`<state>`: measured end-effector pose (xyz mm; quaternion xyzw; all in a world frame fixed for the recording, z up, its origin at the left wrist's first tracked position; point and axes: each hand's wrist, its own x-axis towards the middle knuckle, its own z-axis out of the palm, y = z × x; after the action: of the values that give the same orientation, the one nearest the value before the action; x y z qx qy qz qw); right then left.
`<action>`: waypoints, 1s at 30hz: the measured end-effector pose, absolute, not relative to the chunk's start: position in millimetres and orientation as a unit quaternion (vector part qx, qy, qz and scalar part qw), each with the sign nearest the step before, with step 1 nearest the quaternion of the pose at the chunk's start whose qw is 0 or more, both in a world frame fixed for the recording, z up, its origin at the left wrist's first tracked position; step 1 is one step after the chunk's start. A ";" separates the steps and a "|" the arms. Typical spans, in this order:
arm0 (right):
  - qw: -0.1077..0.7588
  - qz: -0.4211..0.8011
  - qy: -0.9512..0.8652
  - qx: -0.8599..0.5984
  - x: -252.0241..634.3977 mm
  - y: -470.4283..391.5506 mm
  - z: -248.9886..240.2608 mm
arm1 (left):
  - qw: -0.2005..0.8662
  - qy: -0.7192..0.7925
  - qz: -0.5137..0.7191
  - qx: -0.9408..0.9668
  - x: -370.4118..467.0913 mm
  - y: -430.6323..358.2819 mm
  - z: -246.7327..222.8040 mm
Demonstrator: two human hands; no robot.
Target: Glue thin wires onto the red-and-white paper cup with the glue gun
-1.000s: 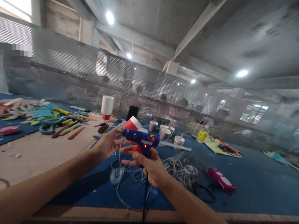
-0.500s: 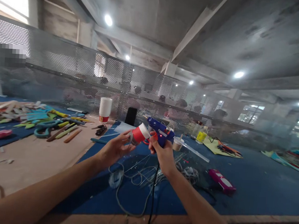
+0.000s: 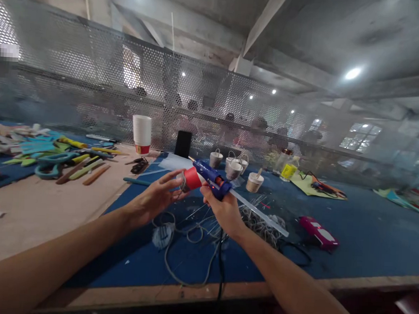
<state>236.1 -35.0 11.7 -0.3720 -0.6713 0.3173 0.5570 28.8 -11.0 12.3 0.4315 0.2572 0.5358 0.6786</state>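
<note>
My left hand [image 3: 159,192] is closed around the base end of a red and white paper cup [image 3: 191,179], which lies tilted on its side in the air. Grey cord seems to be wrapped at the cup's base, partly behind my fingers. In my right hand [image 3: 224,207] is a blue hot glue gun [image 3: 211,178] with a small red light lit. Its nozzle points up and left, passing in front of the cup; whether they touch I cannot tell. A long clear glue stick [image 3: 259,212] sticks out of the gun's back. Below both hands lies a loose tangle of grey cord [image 3: 265,226] on the blue mat.
A stack of paper cups [image 3: 142,133] and a black phone [image 3: 183,143] stand at the back. Several small cord-wrapped cups [image 3: 234,169] are behind the gun. Scissors [image 3: 55,164] and tools lie left; a magenta device [image 3: 319,233] and yellow-labelled bottle [image 3: 289,168] are right.
The glue gun has moved left and down, so it now overlaps the cup. My left hand still holds the cup. The camera view has tipped downward, showing the small cups behind.
</note>
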 end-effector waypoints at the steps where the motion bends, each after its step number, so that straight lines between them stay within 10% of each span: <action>1: 0.555 0.318 -0.675 -0.369 236.2 -34.5 11.0 | 0.670 0.271 0.537 0.435 29.7 -10.4 10.5; 30: 0.520 0.194 -0.753 -0.354 241.9 -46.0 17.9 | 0.662 0.252 0.559 0.432 19.6 -16.4 24.3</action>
<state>241.9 -46.0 17.9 -0.3538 -0.7527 0.1940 0.5202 19.6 -16.4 24.3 0.4316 0.2515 0.5586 0.6621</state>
